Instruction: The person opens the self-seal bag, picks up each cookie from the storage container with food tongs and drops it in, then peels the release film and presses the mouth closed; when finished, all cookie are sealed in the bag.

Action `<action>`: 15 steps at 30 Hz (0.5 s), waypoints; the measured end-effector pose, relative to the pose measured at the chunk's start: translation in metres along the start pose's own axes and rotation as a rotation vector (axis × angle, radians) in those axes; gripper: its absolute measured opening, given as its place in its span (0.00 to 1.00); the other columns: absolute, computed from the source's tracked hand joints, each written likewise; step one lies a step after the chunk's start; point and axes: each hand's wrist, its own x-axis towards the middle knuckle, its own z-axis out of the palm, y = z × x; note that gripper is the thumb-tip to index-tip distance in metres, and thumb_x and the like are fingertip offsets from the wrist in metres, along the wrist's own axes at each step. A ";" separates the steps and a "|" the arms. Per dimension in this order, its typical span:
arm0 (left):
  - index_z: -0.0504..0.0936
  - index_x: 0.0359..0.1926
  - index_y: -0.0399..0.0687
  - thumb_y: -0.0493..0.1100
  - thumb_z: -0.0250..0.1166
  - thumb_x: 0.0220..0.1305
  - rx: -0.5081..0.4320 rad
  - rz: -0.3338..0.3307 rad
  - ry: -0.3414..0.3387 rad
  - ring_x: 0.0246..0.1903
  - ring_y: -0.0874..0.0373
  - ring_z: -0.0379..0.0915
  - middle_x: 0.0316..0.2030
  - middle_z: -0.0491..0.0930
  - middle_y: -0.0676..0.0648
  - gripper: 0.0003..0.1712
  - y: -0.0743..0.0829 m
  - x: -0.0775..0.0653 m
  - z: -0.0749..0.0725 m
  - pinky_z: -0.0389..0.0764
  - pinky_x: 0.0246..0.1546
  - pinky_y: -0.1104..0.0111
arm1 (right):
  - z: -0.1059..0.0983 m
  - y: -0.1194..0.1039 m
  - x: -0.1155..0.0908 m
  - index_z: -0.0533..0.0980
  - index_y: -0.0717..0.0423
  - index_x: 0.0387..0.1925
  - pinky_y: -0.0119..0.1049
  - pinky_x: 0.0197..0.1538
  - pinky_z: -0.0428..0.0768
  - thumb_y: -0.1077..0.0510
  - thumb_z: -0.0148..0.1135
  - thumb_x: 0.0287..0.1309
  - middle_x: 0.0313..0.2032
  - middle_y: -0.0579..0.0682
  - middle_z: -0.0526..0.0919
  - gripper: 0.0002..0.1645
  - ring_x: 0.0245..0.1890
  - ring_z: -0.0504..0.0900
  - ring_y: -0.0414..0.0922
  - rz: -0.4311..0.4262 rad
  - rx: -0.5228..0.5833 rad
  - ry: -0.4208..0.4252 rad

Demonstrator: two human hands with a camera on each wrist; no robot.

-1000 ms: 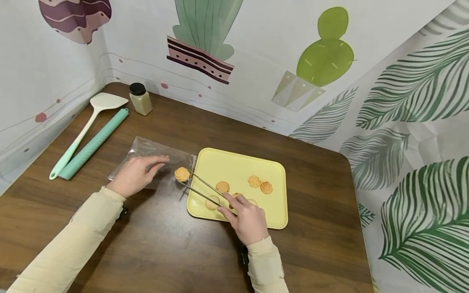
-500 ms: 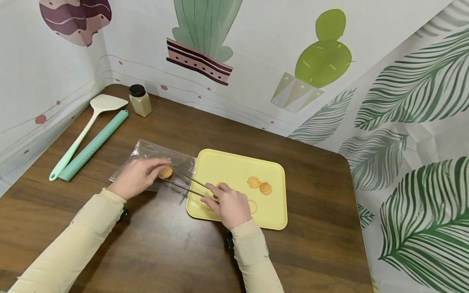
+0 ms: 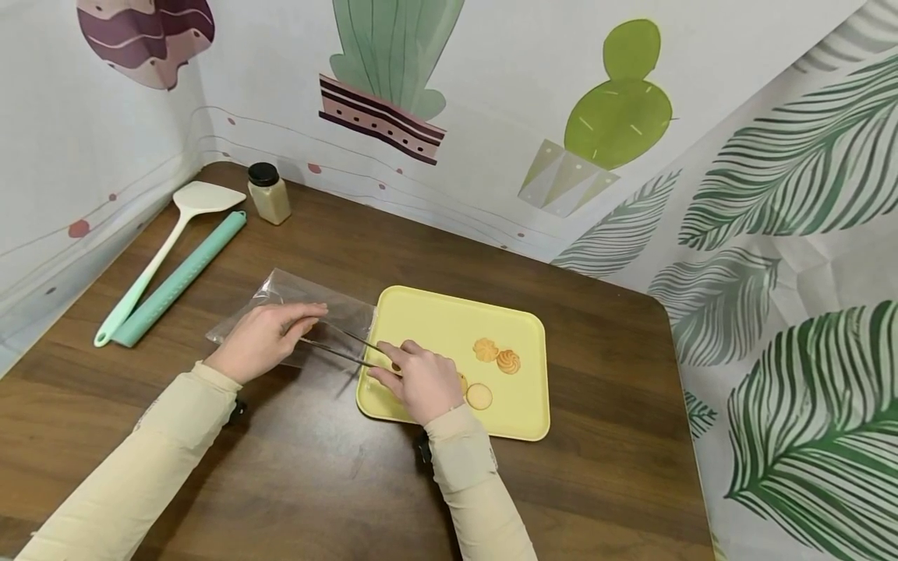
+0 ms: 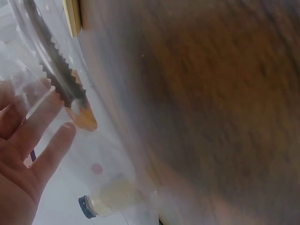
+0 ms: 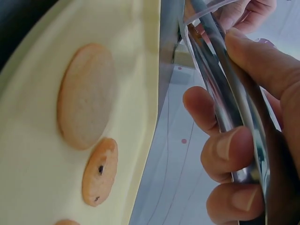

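Observation:
In the head view my right hand (image 3: 424, 382) grips metal tongs (image 3: 330, 348), held low across the left edge of a yellow tray (image 3: 449, 312). Their serrated tips, seen in the left wrist view, are around an orange-brown cookie (image 4: 86, 118), which the left hand hides from the head camera. A clear plastic bag (image 3: 337, 304) lies left of the tray. My left hand (image 3: 259, 335) holds its film up over the tong tips. On the tray are two swirled cookies (image 3: 496, 355) and a pale round biscuit (image 3: 479, 396); a chocolate chip biscuit (image 5: 100, 173) shows in the right wrist view.
At the table's left lie a white spatula (image 3: 203, 197) with a mint handle and a long teal bar-shaped tool (image 3: 182, 279). A square jar (image 3: 270, 199) with a black lid stands near the back. A patterned wall sheet (image 3: 491, 93) borders the wooden table (image 3: 603, 374).
My right hand has moved left with the tongs, carrying the swirled cookie from the tray's left edge in under the left hand at the bag. The left hand has barely moved.

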 end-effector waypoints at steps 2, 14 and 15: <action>0.84 0.50 0.41 0.31 0.66 0.61 0.007 0.005 0.007 0.41 0.49 0.83 0.45 0.85 0.43 0.15 0.000 0.000 0.000 0.81 0.38 0.53 | 0.001 0.000 0.001 0.82 0.43 0.52 0.34 0.18 0.74 0.37 0.63 0.59 0.26 0.41 0.78 0.24 0.16 0.75 0.36 0.001 0.004 -0.002; 0.85 0.49 0.41 0.32 0.65 0.63 0.013 0.005 0.029 0.44 0.47 0.82 0.45 0.85 0.43 0.14 0.003 -0.001 0.000 0.80 0.40 0.51 | 0.005 -0.002 0.008 0.81 0.41 0.55 0.37 0.21 0.75 0.35 0.60 0.61 0.30 0.43 0.80 0.26 0.17 0.77 0.40 0.042 -0.002 -0.047; 0.85 0.49 0.41 0.32 0.65 0.63 0.013 0.001 0.028 0.44 0.47 0.82 0.45 0.85 0.43 0.14 0.003 -0.001 0.000 0.80 0.41 0.51 | 0.005 -0.002 0.009 0.81 0.41 0.55 0.37 0.21 0.75 0.35 0.60 0.61 0.29 0.43 0.80 0.26 0.17 0.77 0.40 0.042 0.002 -0.046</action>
